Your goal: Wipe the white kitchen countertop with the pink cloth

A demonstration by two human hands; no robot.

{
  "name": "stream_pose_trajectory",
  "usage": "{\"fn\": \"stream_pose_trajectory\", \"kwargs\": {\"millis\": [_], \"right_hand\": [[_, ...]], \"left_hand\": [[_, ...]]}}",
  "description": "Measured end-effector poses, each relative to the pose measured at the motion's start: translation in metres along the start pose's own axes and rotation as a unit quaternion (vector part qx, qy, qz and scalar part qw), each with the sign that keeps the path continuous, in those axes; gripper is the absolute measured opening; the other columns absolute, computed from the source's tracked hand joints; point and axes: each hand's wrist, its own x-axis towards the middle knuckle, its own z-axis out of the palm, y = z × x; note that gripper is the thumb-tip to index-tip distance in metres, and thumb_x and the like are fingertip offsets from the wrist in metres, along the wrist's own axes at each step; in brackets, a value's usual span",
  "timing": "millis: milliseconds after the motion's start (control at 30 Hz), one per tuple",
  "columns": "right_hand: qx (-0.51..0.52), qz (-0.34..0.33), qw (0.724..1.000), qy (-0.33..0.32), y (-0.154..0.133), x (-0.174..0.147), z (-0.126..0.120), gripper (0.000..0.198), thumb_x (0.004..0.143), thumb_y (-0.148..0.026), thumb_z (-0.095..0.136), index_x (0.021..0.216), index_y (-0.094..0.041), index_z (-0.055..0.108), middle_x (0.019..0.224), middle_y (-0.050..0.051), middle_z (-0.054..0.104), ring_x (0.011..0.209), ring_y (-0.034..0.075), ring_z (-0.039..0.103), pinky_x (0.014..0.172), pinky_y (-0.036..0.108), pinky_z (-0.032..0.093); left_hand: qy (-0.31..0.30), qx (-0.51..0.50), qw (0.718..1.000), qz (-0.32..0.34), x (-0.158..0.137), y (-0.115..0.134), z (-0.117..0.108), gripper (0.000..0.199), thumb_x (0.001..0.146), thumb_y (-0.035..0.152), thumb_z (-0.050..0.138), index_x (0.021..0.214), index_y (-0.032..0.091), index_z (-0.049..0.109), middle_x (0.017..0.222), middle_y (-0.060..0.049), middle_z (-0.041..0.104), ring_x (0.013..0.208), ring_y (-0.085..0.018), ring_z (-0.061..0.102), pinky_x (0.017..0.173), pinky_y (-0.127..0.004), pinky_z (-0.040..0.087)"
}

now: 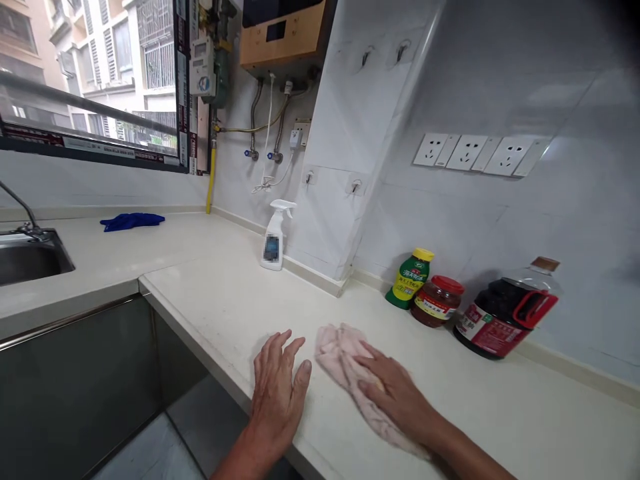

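A pale pink cloth (343, 353) lies bunched and slightly blurred on the white countertop (215, 293). My right hand (393, 393) is on top of it, gripping it and pressing it against the surface. To the left of the cloth, my left hand (280, 380) hovers over or rests lightly on the counter near its front edge; which of the two, I cannot tell. Its fingers are spread and it holds nothing. Beyond both hands a white spray bottle (273, 240) stands upright by the wall corner.
Along the right wall stand a green squeeze bottle (410, 277), a red-lidded jar (437, 301) and a large dark sauce jug (500, 313) with a red handle. At the left are a blue cloth (131, 221) and a metal sink (35, 257). A wall column (330, 220) juts out behind.
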Motion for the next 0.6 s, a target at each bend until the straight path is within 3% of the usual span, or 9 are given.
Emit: {"fn": "stream_pose_trajectory", "kwargs": {"millis": [133, 233, 400, 600], "right_hand": [[-0.081, 0.183, 0.980, 0.003, 0.047, 0.009, -0.015, 0.062, 0.098, -0.054, 0.032, 0.150, -0.023, 0.046, 0.161, 0.006, 0.024, 0.146, 0.029, 0.024, 0.119, 0.053, 0.022], [-0.105, 0.236, 0.966, -0.009, 0.034, 0.027, -0.015, 0.060, 0.101, -0.055, 0.030, 0.153, -0.026, 0.040, 0.163, 0.010, 0.015, 0.145, 0.036, 0.023, 0.114, 0.064, 0.020], [-0.086, 0.128, 0.987, -0.037, -0.053, 0.041, 0.006, 0.055, 0.103, -0.056, 0.037, 0.153, -0.032, 0.038, 0.164, 0.009, 0.009, 0.147, 0.037, 0.018, 0.114, 0.066, 0.015], [-0.030, -0.043, 0.997, -0.065, -0.169, 0.016, 0.026, 0.055, 0.103, -0.050, 0.043, 0.153, -0.028, 0.038, 0.163, 0.016, 0.007, 0.145, 0.046, 0.013, 0.111, 0.072, 0.014]], "left_hand": [[0.006, -0.012, 1.000, -0.002, 0.002, 0.003, 0.001, 0.036, 0.103, 0.036, 0.040, 0.133, 0.027, 0.057, 0.142, -0.009, 0.055, 0.137, -0.027, 0.043, 0.112, -0.054, 0.037], [0.001, -0.028, 1.000, -0.012, 0.004, 0.004, 0.000, 0.038, 0.103, 0.038, 0.038, 0.133, 0.027, 0.057, 0.141, -0.009, 0.055, 0.137, -0.026, 0.043, 0.112, -0.052, 0.037], [-0.001, -0.067, 0.997, -0.036, 0.008, 0.002, -0.002, 0.041, 0.103, 0.042, 0.036, 0.133, 0.026, 0.059, 0.137, -0.009, 0.058, 0.133, -0.025, 0.048, 0.111, -0.051, 0.039], [0.008, -0.133, 0.990, -0.037, 0.014, -0.009, -0.023, 0.036, 0.099, 0.037, 0.042, 0.117, 0.022, 0.069, 0.129, -0.009, 0.065, 0.128, -0.023, 0.054, 0.113, -0.047, 0.041]]}}
